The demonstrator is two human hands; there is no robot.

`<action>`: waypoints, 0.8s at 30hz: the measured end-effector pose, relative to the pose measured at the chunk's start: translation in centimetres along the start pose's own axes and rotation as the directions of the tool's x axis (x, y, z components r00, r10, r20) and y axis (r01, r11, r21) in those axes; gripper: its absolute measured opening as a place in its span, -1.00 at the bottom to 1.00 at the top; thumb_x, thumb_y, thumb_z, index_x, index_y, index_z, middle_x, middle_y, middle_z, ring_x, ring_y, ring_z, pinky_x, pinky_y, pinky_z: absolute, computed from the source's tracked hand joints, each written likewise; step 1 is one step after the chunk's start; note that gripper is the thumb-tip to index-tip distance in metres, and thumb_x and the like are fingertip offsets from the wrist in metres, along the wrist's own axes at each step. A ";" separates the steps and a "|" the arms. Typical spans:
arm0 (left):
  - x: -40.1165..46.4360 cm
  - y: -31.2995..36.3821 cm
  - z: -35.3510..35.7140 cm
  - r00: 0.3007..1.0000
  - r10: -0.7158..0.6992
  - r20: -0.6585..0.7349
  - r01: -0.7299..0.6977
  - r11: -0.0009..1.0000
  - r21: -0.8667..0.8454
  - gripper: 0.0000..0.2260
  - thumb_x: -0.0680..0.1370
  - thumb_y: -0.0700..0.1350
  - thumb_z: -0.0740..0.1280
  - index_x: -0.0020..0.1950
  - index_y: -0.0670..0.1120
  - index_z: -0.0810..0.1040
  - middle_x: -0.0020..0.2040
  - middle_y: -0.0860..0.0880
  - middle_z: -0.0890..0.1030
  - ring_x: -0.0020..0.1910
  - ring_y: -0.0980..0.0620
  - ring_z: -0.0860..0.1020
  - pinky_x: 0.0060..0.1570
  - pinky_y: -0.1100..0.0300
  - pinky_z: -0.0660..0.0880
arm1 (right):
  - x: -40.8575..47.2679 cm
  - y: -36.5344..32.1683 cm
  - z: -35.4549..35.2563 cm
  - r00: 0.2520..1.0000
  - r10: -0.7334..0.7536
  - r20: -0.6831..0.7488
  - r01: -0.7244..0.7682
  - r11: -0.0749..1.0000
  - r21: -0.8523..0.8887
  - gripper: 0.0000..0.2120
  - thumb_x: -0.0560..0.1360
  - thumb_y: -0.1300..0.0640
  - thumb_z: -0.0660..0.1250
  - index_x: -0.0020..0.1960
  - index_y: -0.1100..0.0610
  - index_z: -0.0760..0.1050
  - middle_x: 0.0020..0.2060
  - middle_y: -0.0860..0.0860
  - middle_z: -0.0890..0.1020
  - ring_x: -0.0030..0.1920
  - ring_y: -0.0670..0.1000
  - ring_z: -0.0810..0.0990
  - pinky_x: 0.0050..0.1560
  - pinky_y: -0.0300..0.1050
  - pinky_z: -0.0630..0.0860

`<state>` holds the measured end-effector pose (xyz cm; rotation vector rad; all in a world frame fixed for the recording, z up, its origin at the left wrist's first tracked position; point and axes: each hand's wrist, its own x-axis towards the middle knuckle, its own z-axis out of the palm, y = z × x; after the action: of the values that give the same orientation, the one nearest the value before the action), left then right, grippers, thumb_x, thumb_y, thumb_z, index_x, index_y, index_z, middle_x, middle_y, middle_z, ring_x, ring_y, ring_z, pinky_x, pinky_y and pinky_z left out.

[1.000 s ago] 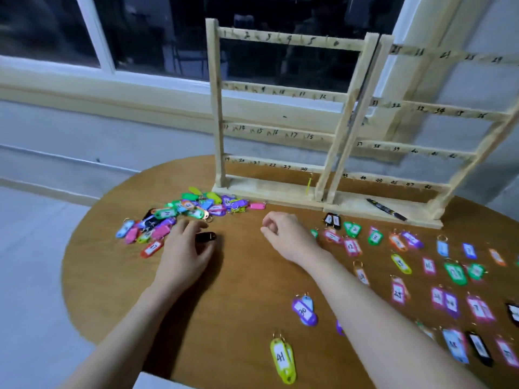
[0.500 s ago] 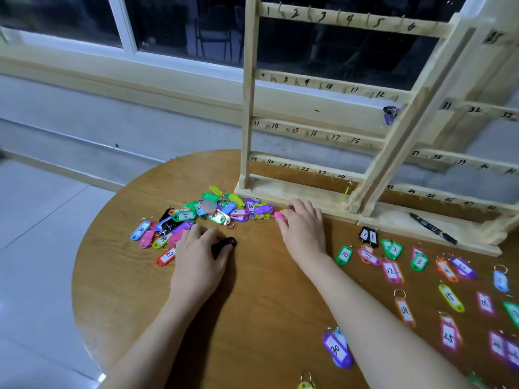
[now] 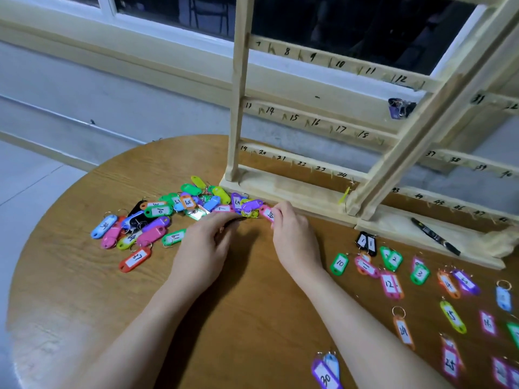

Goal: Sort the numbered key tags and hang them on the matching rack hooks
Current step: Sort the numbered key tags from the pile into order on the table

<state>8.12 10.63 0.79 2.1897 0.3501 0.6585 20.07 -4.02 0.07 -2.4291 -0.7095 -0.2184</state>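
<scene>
A heap of coloured numbered key tags (image 3: 157, 217) lies on the round wooden table (image 3: 56, 290), left of the wooden rack (image 3: 295, 192) with its numbered hooks. My right hand (image 3: 295, 240) pinches a pink tag (image 3: 266, 212) at the heap's right end, close to the rack's base. My left hand (image 3: 205, 248) reaches into the heap's near edge with fingers and thumb drawn together; what lies between them is hidden. More tags (image 3: 390, 284) are laid out singly on the right.
A black marker (image 3: 435, 237) lies on the rack's base at the right. A purple tag (image 3: 398, 108) hangs high on the rack's upright. A purple tag marked 30 (image 3: 325, 374) lies near the front. Wall and window stand behind the rack.
My right hand moved left to the heap and took hold of the pink tag. My left hand slid forward to the heap's edge, and the black tag it held no longer shows. The view moved closer.
</scene>
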 end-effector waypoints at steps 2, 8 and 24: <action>1.3 -0.3 0.7 0.998 0.040 0.047 -0.042 0.999 0.028 -0.80 0.65 -0.09 0.28 0.21 -0.02 0.64 0.02 0.04 0.62 -0.02 0.08 0.57 0.02 0.19 0.46 | 0.1 -0.1 -0.3 0.998 0.047 0.043 -0.048 0.998 0.034 -0.80 0.71 0.02 0.07 0.08 0.06 0.44 -0.17 0.14 0.64 -0.14 0.26 0.56 -0.21 0.12 0.49; 3.9 0.2 1.7 0.991 0.085 0.108 -0.086 0.996 0.001 -0.74 0.65 -0.10 0.30 0.32 -0.12 0.58 -0.07 0.20 0.43 -0.08 0.31 0.48 -0.03 0.49 0.34 | 0.3 -0.4 -0.8 0.998 0.061 0.027 -0.063 0.994 0.094 -0.81 0.68 0.12 0.12 0.22 0.06 0.45 -0.17 -0.04 0.57 -0.16 0.08 0.51 -0.21 -0.05 0.27; 4.5 -1.0 1.8 0.992 0.006 0.128 0.019 0.980 -0.196 -0.79 0.54 -0.15 0.47 0.14 0.06 0.65 -0.12 0.30 0.66 -0.12 0.36 0.58 -0.04 0.40 0.46 | 0.5 1.1 0.2 0.993 0.101 0.054 -0.113 0.942 0.316 -0.83 0.62 0.16 0.16 0.11 -0.11 0.34 -0.23 -0.05 0.59 -0.37 -0.05 0.45 -0.25 0.08 0.45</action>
<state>12.76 12.15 0.60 2.0287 0.2155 0.5222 21.15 -4.45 -0.49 -2.1571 -0.5763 -0.0119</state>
